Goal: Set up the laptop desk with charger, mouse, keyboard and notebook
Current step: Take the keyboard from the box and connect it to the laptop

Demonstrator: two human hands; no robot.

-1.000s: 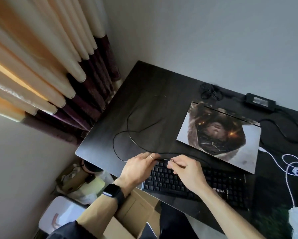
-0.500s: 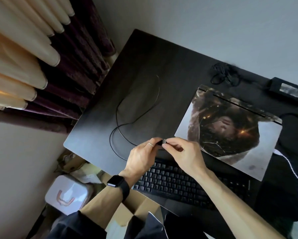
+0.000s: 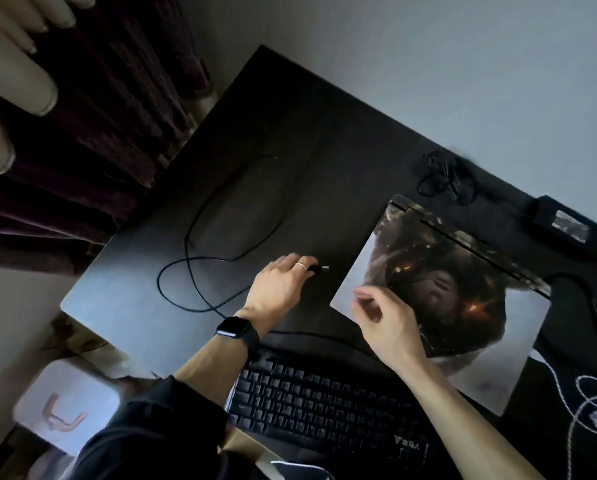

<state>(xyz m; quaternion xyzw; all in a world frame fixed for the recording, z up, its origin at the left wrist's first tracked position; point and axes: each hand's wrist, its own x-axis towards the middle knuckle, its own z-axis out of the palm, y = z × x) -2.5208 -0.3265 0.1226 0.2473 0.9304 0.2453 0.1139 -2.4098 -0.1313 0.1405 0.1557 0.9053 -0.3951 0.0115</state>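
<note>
Keyboard (image 3: 324,407) lies on the tabletop (image 3: 290,116) at the near edge, in front of the closed laptop (image 3: 463,306). Its black cable (image 3: 193,271) runs in loose loops to the left of the laptop. The left hand (image 3: 279,289), with a watch (image 3: 236,329) at the wrist, pinches the cable's USB plug (image 3: 316,268) just beside the laptop's left edge, metal tip pointing toward the laptop. The right hand (image 3: 387,323) hovers over the laptop's near-left corner, fingers loosely curled, holding nothing. The charger (image 3: 567,221) sits behind the laptop's far-right corner.
</note>
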